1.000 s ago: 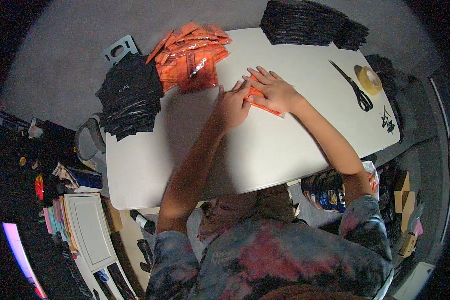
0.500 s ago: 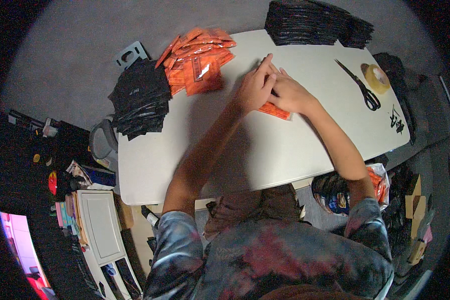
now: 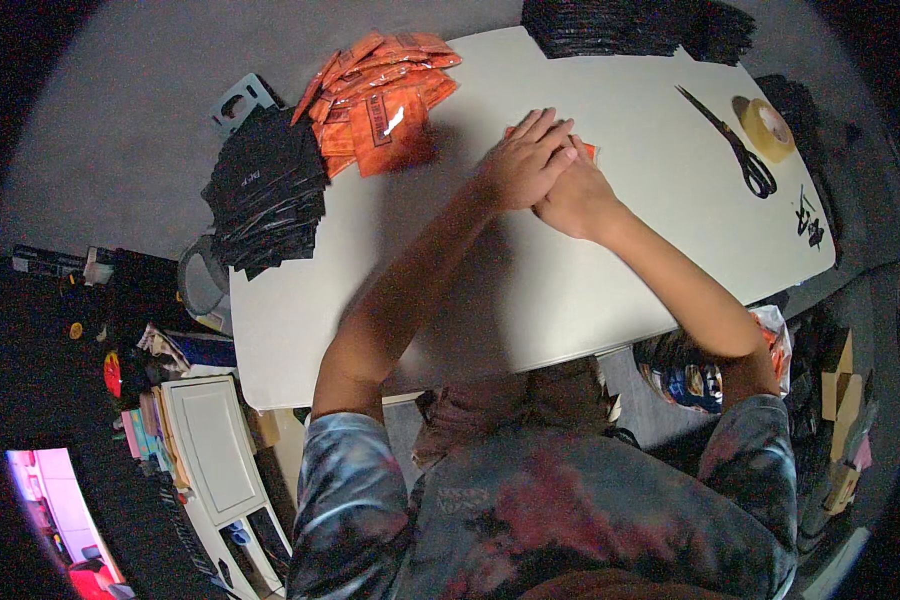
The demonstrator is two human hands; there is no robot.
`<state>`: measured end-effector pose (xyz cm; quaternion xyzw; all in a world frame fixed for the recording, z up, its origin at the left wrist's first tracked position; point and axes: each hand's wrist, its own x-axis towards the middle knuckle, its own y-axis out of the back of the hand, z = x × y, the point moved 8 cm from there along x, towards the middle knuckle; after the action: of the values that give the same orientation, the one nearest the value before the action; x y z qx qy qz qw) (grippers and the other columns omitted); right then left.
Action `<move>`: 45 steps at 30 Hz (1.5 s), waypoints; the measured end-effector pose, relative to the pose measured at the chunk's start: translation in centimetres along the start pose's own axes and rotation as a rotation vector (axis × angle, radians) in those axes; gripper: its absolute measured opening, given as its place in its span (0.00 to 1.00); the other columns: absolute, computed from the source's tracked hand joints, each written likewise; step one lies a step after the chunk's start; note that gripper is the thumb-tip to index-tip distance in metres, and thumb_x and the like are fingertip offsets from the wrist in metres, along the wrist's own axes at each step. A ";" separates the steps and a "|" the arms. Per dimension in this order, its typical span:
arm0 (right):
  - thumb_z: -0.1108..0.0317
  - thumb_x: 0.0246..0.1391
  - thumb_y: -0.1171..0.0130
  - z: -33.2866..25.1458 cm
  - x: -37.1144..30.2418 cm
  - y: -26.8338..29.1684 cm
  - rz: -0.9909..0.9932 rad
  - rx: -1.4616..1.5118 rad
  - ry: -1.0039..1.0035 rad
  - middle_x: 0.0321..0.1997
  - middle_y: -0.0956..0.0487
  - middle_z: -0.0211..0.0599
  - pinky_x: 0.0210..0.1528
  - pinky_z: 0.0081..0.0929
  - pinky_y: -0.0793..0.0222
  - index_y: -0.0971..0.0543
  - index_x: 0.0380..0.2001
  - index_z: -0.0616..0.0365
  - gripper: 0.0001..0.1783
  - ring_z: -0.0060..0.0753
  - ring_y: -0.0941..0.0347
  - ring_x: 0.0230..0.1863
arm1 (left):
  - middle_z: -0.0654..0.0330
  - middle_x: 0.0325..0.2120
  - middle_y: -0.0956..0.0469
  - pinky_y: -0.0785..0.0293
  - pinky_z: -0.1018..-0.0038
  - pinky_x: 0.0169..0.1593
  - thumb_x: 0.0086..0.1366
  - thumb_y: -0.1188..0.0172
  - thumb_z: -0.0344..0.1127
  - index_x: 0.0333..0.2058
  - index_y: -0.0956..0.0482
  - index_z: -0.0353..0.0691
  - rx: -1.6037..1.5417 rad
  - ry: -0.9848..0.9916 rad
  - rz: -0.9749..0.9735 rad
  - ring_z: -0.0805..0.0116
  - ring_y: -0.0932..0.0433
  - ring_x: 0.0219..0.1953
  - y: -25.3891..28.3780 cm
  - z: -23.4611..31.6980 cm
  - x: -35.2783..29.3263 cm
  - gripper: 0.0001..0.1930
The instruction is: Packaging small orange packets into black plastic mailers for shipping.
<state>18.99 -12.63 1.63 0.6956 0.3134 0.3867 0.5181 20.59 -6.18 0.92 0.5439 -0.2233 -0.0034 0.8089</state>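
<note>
My left hand lies flat with its fingers stretched out, overlapping my right hand. Both press down on the white table over an orange plastic packet, which is mostly covered, with only small orange edges showing. My right hand looks flat too, though its fingers are partly hidden beneath the left. To the left of my hands, a heap of similar orange packets sits at the far edge of the table. Beside it lies a stack of black bags.
Black scissors and a roll of yellowish tape lie at the right, near some small black scraps. Piled black packages stand at the far edge. Below the table on the right is a bag with orange contents.
My hands have shifted to lie flatter over each other, and the packet's near edge is now covered, with a bit showing at the far side. The whole view has tilted slightly.
</note>
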 end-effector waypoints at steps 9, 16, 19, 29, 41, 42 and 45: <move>0.61 0.56 0.47 0.2 -0.2 0.4 -0.145 0.039 -0.074 0.70 0.37 0.51 0.72 0.68 0.63 0.34 0.66 0.53 0.33 0.56 0.49 0.73 | 0.40 0.63 0.35 0.46 0.49 0.70 0.71 0.51 0.47 0.61 0.32 0.34 -0.002 -0.177 0.100 0.39 0.39 0.67 0.2 1.0 0.4 0.27; 0.58 0.60 0.47 0.0 0.1 0.9 -0.098 0.087 -0.027 0.71 0.38 0.47 0.73 0.66 0.64 0.31 0.65 0.48 0.29 0.56 0.53 0.75 | 0.48 0.53 0.24 0.36 0.52 0.66 0.68 0.48 0.48 0.55 0.25 0.37 0.321 -0.145 0.187 0.44 0.28 0.58 3.4 2.3 -1.1 0.24; 0.62 0.59 0.46 1.6 0.2 1.4 -0.086 0.153 0.043 0.76 0.44 0.42 0.75 0.64 0.68 0.31 0.65 0.51 0.30 0.55 0.60 0.78 | 0.51 0.49 0.20 0.32 0.55 0.63 0.67 0.45 0.46 0.54 0.23 0.41 0.152 -0.098 0.344 0.48 0.24 0.54 6.8 -0.3 -2.7 0.21; 0.75 0.56 0.52 5.0 0.9 3.8 -0.024 0.256 0.051 0.77 0.48 0.45 0.77 0.56 0.62 0.27 0.63 0.51 0.29 0.58 0.59 0.78 | 0.47 0.54 0.22 0.35 0.58 0.66 0.60 0.39 0.37 0.48 0.19 0.33 0.850 0.495 0.304 0.48 0.26 0.58 24.3 -12.2 -20.6 0.19; 0.54 0.67 0.53 6.6 0.4 1.0 -0.153 0.035 -0.056 0.78 0.49 0.46 0.76 0.57 0.59 0.35 0.69 0.45 0.29 0.64 0.57 0.77 | 0.60 0.41 0.15 0.26 0.64 0.53 0.63 0.38 0.39 0.37 0.14 0.41 0.728 0.438 0.318 0.59 0.18 0.46 24.1 -6.7 -22.5 0.10; 0.54 0.67 0.53 6.6 0.4 1.2 -0.152 0.032 -0.057 0.78 0.49 0.47 0.75 0.57 0.58 0.35 0.69 0.45 0.29 0.64 0.57 0.76 | 0.61 0.39 0.15 0.25 0.65 0.49 0.62 0.36 0.38 0.36 0.14 0.41 0.732 0.359 0.396 0.61 0.18 0.43 24.3 -5.5 -22.0 0.08; 0.54 0.67 0.53 6.5 0.5 1.4 -0.149 0.038 -0.055 0.77 0.48 0.48 0.75 0.57 0.57 0.35 0.69 0.46 0.29 0.64 0.55 0.76 | 0.62 0.35 0.15 0.24 0.68 0.44 0.60 0.34 0.35 0.34 0.15 0.43 0.710 0.187 0.525 0.64 0.16 0.39 25.0 -1.5 -19.2 0.05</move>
<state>24.86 -15.66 1.98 0.6904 0.3574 0.3218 0.5405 -2.06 10.16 15.64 0.7107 -0.2668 0.3282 0.5621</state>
